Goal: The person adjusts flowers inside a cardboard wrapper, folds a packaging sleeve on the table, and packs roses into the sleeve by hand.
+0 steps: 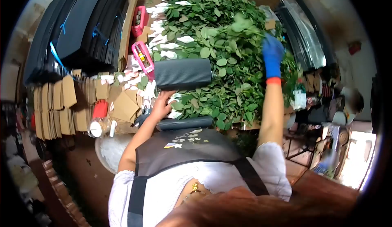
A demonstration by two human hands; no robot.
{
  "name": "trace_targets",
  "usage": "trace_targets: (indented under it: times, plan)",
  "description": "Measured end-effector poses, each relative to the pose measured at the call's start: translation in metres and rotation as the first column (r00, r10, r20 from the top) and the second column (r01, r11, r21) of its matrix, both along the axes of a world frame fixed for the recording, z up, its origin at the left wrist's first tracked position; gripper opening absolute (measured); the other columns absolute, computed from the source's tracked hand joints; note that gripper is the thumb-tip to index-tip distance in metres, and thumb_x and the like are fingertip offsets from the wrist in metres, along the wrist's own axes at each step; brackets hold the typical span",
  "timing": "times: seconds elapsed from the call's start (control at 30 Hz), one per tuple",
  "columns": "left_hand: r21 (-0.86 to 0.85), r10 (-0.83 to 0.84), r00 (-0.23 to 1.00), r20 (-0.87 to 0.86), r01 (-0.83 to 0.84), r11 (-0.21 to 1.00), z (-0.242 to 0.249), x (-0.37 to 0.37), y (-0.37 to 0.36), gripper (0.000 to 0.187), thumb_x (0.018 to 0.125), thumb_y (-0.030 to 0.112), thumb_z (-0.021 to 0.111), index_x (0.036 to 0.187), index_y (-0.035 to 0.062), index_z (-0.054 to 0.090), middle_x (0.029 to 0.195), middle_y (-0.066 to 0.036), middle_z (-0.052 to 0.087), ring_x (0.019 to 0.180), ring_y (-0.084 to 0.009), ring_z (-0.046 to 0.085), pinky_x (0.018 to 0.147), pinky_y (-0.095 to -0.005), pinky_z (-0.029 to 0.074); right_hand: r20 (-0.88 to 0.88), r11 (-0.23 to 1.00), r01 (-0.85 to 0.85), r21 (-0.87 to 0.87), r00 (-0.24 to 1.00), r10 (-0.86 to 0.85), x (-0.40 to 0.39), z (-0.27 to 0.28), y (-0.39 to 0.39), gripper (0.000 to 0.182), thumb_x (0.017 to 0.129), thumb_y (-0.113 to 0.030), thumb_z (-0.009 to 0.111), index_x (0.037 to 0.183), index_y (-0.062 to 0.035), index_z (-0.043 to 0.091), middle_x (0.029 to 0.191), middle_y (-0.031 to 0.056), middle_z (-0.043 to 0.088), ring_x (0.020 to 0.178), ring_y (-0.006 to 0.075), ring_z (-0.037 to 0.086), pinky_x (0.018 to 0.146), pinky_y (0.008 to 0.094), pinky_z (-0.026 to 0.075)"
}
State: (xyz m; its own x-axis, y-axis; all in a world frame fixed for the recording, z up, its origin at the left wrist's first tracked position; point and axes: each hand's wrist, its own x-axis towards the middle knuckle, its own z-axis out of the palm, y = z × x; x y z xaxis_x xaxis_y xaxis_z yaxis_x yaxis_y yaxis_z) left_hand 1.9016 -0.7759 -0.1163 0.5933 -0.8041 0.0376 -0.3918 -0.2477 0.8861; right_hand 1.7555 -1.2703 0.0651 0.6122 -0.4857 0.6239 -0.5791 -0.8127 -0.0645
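Note:
Leafy green flower stems (pixel 241 76) cover the table in a thick pile, with white-sleeved heads (pixel 169 46) along the left edge. My left hand (pixel 162 105) is bare, its fingers apart at the lower left corner of a black corrugated block (pixel 183 73), beside a few white-sleeved heads. My right hand (pixel 272 52), in a blue glove with a red cuff, is over the pile's right side. Its fingers look closed around a leafy stem (pixel 241 24) whose leaves are smeared by motion. A second dark corrugated piece (pixel 185 123) lies at the table's front edge.
Two pink-framed tools (pixel 143 59) lie left of the pile. Folded cardboard pieces (pixel 57 108), a red cloth-like item (pixel 100 109) and a jar (pixel 97 128) are farther left. Stacked black sheets (pixel 92 26) stand behind; more black sheets (pixel 304 33) stand right. A white tub (pixel 112 153) sits below.

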Motion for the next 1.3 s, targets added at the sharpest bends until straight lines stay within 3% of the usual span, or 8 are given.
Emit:
trace_targets:
  times: [0.2,0.37,0.47,0.63,0.8,0.97,1.23,1.3]
  plan:
    - [-0.055,0.0,0.992,0.127,0.007,0.998,-0.002,0.002,0.002,0.047,0.087,0.014,0.073,0.131,0.0046,0.057,0.114,-0.017,0.06,0.102,-0.0352,0.061,0.089,-0.0391,0.05,0.083,0.932,-0.264,-0.249,0.953,0.292,-0.041,0.072,0.103,0.027,0.086,-0.01,0.07,0.113,-0.007,0.073,0.105,0.0109,0.071,0.095,0.0296,0.066,0.084,0.0407,0.053]
    - [0.121,0.097,0.99,-0.107,-0.083,0.989,0.034,-0.006,0.002,0.043,0.084,0.014,0.072,0.123,0.0047,0.058,0.115,-0.019,0.061,0.107,-0.0406,0.058,0.091,-0.0464,0.048,-0.055,0.871,-0.478,0.112,0.873,0.485,-0.073,0.009,0.163,0.026,0.086,-0.009,0.07,0.113,-0.0102,0.072,0.1,0.0119,0.072,0.095,0.0293,0.067,0.082,0.0395,0.054]
    - [0.02,0.093,0.995,0.045,-0.094,0.995,0.005,-0.006,0.001,0.038,0.082,0.012,0.07,0.117,0.005,0.059,0.105,-0.019,0.061,0.098,-0.0368,0.061,0.086,-0.0446,0.049,-0.316,0.889,-0.332,0.314,0.847,0.428,-0.085,-0.079,0.159,0.032,0.082,-0.014,0.073,0.114,-0.0169,0.072,0.101,0.0121,0.071,0.097,0.0291,0.068,0.084,0.0398,0.054]
    - [0.019,0.101,0.991,0.085,-0.103,0.994,0.004,-0.006,0.002,0.04,0.086,0.02,0.075,0.116,0.0017,0.056,0.101,-0.019,0.059,0.093,-0.0353,0.06,0.08,-0.0415,0.049,-0.584,0.94,-0.342,-0.015,0.766,0.269,-0.062,-0.022,0.192,0.05,0.081,-0.028,0.076,0.129,-0.0202,0.063,0.111,0.0159,0.07,0.099,0.0336,0.068,0.086,0.0406,0.055]
    - [-0.015,0.101,0.989,0.106,-0.1,0.995,0.006,-0.007,0.003,0.041,0.086,0.02,0.074,0.119,0.0025,0.056,0.102,-0.019,0.06,0.095,-0.0361,0.06,0.082,-0.0428,0.049,-0.305,0.6,-0.236,0.764,0.688,0.659,0.004,-0.014,0.282,0.049,0.088,-0.047,0.066,0.126,-0.0161,0.063,0.095,0.016,0.072,0.084,0.0344,0.07,0.074,0.0427,0.056]
    - [-0.028,0.195,0.981,0.01,-0.195,0.98,0.001,-0.003,-0.001,0.042,0.091,0.032,0.068,0.119,0.0024,0.056,0.095,-0.02,0.065,0.092,-0.0388,0.065,0.082,-0.0447,0.051,-0.722,0.853,-0.101,0.511,0.487,0.491,0.066,-0.111,0.302,0.046,0.088,-0.054,0.062,0.105,-0.0114,0.067,0.098,0.0156,0.072,0.094,0.0326,0.069,0.083,0.0465,0.053]
    - [-0.01,0.426,0.902,0.064,-0.427,0.904,0.017,-0.004,-0.009,0.041,0.1,0.037,0.055,0.088,-0.0005,0.066,0.074,-0.017,0.066,0.068,-0.0346,0.064,0.064,-0.0431,0.048,-0.773,0.883,0.023,0.468,0.496,0.397,0.068,-0.126,0.302,0.035,0.092,-0.047,0.058,0.107,-0.0159,0.068,0.103,0.0137,0.071,0.097,0.0325,0.069,0.082,0.0481,0.054]
    - [-0.019,0.452,0.86,-0.235,-0.469,0.883,0.009,-0.007,-0.006,0.036,0.1,0.035,0.054,0.091,0.0019,0.067,0.076,-0.019,0.065,0.072,-0.0365,0.063,0.066,-0.0437,0.047,-0.757,0.886,-0.001,0.464,0.518,0.397,0.065,-0.128,0.302,0.035,0.092,-0.046,0.058,0.106,-0.0157,0.067,0.103,0.0139,0.071,0.097,0.0325,0.069,0.082,0.0481,0.054]
